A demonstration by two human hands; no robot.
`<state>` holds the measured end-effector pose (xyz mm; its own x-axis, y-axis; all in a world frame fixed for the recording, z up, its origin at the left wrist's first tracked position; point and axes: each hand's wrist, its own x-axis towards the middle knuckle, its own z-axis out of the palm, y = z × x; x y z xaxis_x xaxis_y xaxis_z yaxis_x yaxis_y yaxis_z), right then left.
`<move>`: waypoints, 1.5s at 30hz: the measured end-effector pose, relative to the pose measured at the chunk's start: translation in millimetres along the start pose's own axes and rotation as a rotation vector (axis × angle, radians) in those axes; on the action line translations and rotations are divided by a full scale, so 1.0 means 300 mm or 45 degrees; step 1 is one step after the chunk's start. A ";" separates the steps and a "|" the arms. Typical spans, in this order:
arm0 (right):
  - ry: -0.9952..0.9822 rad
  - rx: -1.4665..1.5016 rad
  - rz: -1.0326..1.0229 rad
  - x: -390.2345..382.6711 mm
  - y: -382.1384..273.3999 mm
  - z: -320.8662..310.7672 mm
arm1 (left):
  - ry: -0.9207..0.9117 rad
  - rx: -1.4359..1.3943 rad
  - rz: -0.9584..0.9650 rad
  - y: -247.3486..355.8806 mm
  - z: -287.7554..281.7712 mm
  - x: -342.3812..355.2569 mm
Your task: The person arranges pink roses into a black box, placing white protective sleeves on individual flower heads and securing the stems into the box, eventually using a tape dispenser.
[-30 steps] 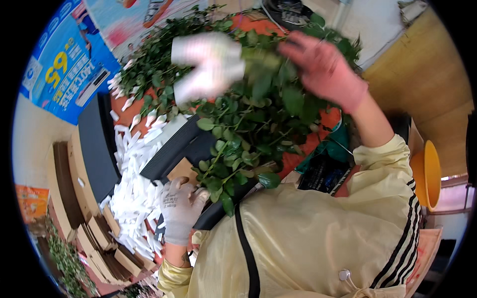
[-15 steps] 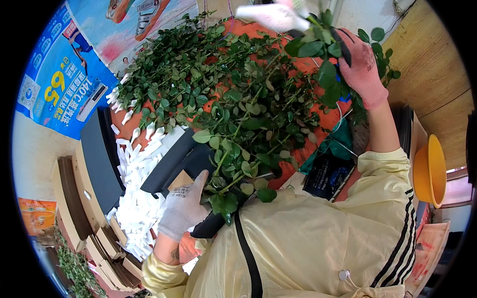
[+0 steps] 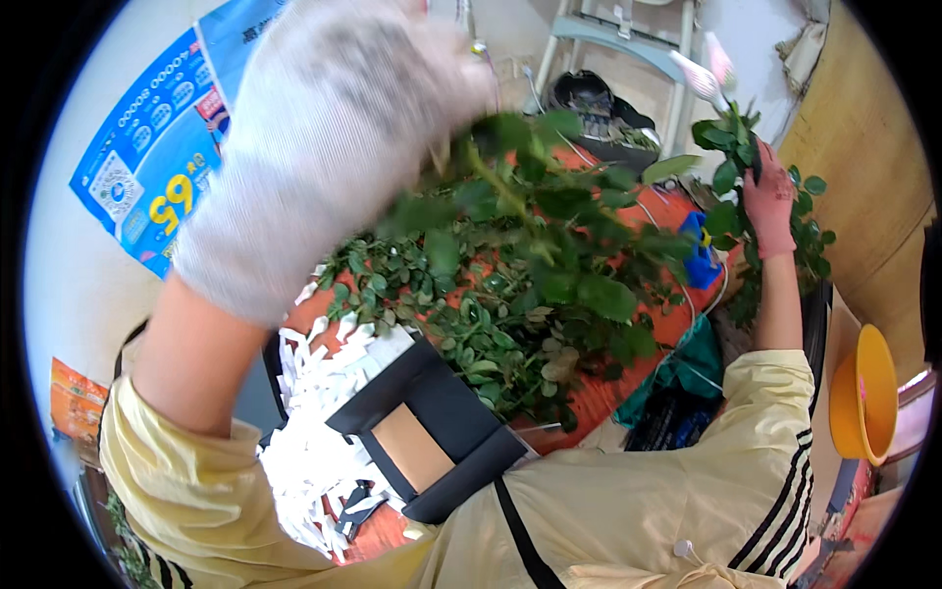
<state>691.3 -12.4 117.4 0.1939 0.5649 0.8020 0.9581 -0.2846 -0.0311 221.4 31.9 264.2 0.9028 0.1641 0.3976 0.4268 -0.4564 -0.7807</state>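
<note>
My left hand (image 3: pixel 348 133), in a white knit glove, is raised large and blurred at upper left, closed on a leafy stem (image 3: pixel 510 191). My right hand (image 3: pixel 767 196), in a pink glove, grips upright rose stems (image 3: pixel 736 147) topped by pale buds in white net sleeves (image 3: pixel 699 75). Beneath them, a heap of leafy stems (image 3: pixel 461 324) covers much of the red tabletop (image 3: pixel 662 314). An open black box (image 3: pixel 392 378) with a tan insert lies at the near side, beside many white strips (image 3: pixel 309 471).
A small blue plastic object (image 3: pixel 702 257) and cords sit right of the heap, near a green bag (image 3: pixel 667 373). A yellow basin (image 3: pixel 859 393) stands at far right. A pale folding chair frame (image 3: pixel 618 29) and a dark container (image 3: pixel 589 113) are behind; posters (image 3: pixel 147 157) hang at left.
My left hand has risen from the black box to the upper left, lifting a leafy stem. My right hand, still gripping stems, has shifted rightward and lower in view.
</note>
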 end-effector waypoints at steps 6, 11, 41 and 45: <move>0.173 -0.079 -0.198 0.106 0.163 0.028 | 0.073 -0.354 -0.529 -0.335 0.165 -0.216; 0.257 -0.003 -0.111 0.244 0.081 -0.089 | -0.136 -0.034 -0.860 -0.525 0.292 -0.651; -0.221 0.657 -1.605 -0.108 -1.676 -0.008 | 1.972 -2.747 -2.226 0.873 0.262 -0.972; -1.038 0.943 -1.882 -0.387 -1.625 -0.124 | 1.022 -2.198 -2.414 0.853 0.169 -0.905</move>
<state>193.9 31.9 61.7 -0.9649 0.2607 -0.0304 0.2621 0.9632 -0.0603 88.2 -85.1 -67.8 -0.3524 0.9268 0.1295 -0.3966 -0.2732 0.8764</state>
